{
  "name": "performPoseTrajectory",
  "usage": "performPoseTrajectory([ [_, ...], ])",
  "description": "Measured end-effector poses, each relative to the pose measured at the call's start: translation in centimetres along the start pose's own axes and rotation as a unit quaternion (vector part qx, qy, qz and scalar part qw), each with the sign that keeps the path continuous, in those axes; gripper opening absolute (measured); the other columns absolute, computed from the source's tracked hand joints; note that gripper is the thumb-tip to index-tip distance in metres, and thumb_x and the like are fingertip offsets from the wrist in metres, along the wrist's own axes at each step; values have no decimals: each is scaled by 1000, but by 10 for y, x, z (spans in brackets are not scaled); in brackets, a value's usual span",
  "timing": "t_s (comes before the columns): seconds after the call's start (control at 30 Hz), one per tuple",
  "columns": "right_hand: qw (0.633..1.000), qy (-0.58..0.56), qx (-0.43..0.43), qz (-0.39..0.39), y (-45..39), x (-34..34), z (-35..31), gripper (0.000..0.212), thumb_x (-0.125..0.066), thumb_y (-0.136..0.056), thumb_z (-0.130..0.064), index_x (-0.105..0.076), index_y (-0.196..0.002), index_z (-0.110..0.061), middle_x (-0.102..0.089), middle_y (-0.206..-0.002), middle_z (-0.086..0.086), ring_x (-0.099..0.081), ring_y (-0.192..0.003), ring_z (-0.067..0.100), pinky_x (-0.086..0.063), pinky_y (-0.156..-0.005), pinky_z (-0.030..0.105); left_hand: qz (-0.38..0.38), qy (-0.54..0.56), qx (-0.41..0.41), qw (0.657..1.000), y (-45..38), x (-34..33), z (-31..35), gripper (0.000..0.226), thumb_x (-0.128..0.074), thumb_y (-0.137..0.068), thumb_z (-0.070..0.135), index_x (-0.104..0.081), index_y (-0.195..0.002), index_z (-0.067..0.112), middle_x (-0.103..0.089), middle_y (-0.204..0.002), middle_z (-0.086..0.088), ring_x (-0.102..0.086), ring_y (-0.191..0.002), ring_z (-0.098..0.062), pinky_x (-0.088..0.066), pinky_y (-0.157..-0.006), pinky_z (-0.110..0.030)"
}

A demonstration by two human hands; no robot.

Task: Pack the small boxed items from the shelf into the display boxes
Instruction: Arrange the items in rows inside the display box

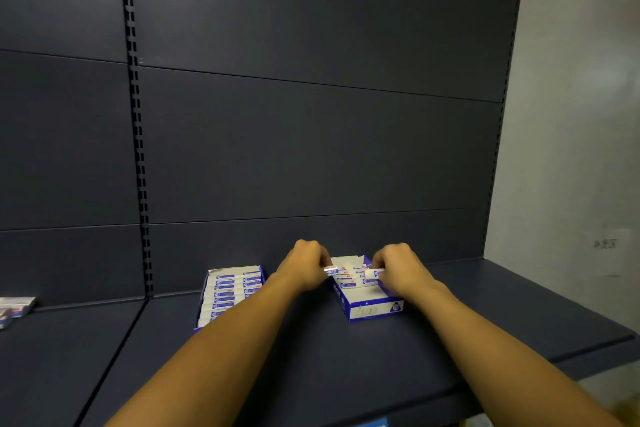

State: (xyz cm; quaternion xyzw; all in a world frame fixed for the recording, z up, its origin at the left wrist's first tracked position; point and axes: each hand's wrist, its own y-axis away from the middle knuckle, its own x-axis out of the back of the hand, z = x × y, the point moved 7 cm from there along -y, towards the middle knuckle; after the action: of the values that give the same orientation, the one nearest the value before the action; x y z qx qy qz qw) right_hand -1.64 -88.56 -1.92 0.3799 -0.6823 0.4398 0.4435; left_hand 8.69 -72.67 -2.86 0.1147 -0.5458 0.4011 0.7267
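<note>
Left hand (304, 267) pinches a small boxed item (331, 270), right hand (398, 270) pinches another (373, 274), both over the half-filled right display box (375, 309). Best lay each flat, aligned with the existing rows. Left display box (230, 291) looks full.

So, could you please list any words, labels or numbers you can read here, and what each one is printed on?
None can be read.
Right display box: a round logo and faint print on its front, too blurred.
Small boxed items in the left display box: blue and red labels, too small.
Wall sign: dark marks, illegible.
Packet at the far left of the shelf: print blurred.
</note>
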Motion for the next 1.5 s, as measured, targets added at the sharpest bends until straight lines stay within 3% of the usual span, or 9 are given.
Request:
performPoseTrajectory([
  [0.23,997,-33,64,13,-28,-8,12,21,-70,-91,-11,-74,-110,-19,-66,-118,-1,-65,-101,16,-59,-86,33,39,-19,15,999,-13,-11,19,21,-67,-93,10,-73,-112,17,-69,-117,-2,-66,-103,-17,-58,-89,-34],
  [0.33,995,-60,83,13,-40,-18,21,23,-72,-91,-16,-75,-114,-20,-67,-116,-2,-65,-98,14,-58,-81,27,55,-22,28,998,-16,-16,25,26,-64,-92,5,-73,-114,16,-68,-118,-3,-65,-103,-17,-59,-89,-34],
  [0.5,988,-116,98,17,-59,-37,33,17,-74,-88,-13,-77,-101,-24,-67,-108,-6,-61,-84,10,-50,-66,16,96,20,60,993,-19,-29,24,29,-63,-88,0,-77,-106,17,-70,-111,0,-66,-98,-15,-59,-86,-33],
  [0.7,979,-159,124,24,-68,-60,36,19,-74,-88,-9,-78,-100,-22,-63,-97,-9,-59,-80,10,-45,-65,13,121,31,85,988,-23,-45,18,31,-64,-86,0,-79,-104,22,-67,-105,6,-62,-91,-12,-59,-83,-33],
  [0.8,972,-187,137,29,-70,-63,39,20,-75,-85,-5,-79,-97,-20,-62,-93,-9,-60,-80,9,-50,-68,18,123,21,79,989,-27,-47,13,33,-64,-84,2,-80,-102,25,-67,-102,9,-62,-90,-10,-59,-80,-33],
  [1.1,979,-119,168,7,-70,-52,43,29,-65,-82,1,-78,-92,-22,-57,-90,-12,-59,-88,13,-55,-74,28,73,-56,62,994,-32,-55,22,29,-67,-86,12,-79,-106,29,-71,-106,11,-63,-95,-13,-59,-79,-38],
  [1.2,980,-117,164,-4,-69,-58,44,28,-65,-83,0,-77,-94,-22,-57,-91,-13,-60,-86,11,-56,-72,26,39,-100,52,993,-30,-60,25,30,-64,-88,15,-78,-111,29,-73,-109,9,-61,-102,-13,-58,-79,-38],
  [1.5,984,-105,146,-8,-69,-63,45,23,-68,-87,-6,-75,-102,-22,-65,-107,-6,-61,-89,11,-53,-68,21,52,-156,53,985,-33,-60,29,25,-70,-89,18,-75,-112,28,-70,-112,1,-66,-96,-22,-59,-79,-38],
])
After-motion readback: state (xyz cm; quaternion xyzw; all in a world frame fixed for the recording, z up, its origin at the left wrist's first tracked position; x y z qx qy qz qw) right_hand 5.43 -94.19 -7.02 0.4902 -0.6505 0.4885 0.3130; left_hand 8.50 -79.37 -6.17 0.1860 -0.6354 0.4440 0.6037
